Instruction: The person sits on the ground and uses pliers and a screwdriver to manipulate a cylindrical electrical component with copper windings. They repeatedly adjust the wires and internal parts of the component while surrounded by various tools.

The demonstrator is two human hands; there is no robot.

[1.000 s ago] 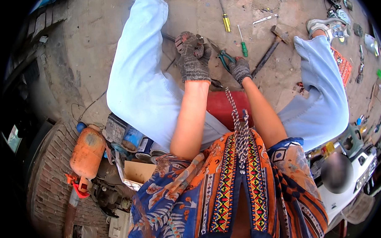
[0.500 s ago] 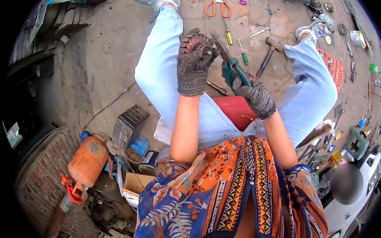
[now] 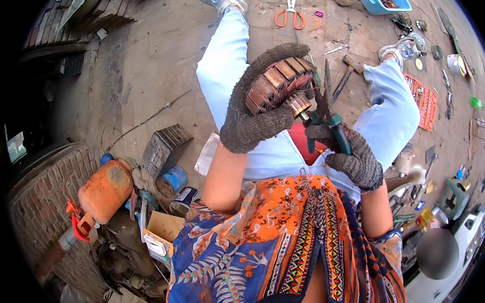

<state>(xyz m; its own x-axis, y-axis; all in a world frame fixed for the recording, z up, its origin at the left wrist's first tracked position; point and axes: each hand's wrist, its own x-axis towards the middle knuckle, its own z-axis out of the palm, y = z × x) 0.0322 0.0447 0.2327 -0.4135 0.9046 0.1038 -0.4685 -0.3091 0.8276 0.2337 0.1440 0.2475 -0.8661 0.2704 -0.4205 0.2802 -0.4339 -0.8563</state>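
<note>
My left hand [image 3: 240, 122], in a dark knitted glove, is wrapped round a motor armature [image 3: 275, 85]. Its copper windings and metal core face up, and the ribbed copper commutator [image 3: 297, 103] with its shaft end points toward my right hand. My gloved right hand [image 3: 360, 160] grips green-handled shears [image 3: 339, 133] by the handles. Their long, dark, pointed blades stand up beside the armature, slightly apart from each other. Whether the blades touch the windings I cannot tell. My left palm hides the armature's far end.
Between my outstretched legs is something red [image 3: 305, 144]. Ahead lie orange-handled scissors [image 3: 289, 19], a hammer [image 3: 349, 70] and a blue tub [image 3: 384, 2]. A red tool tray [image 3: 422, 100] lies at right. An orange cylinder [image 3: 106, 191], paint cans and a cardboard box [image 3: 165, 227] stand at left.
My left hand has turned the armature so that its side and commutator show, and brought it nearer. My right hand has moved right and down with the shears, whose blades now point more upright.
</note>
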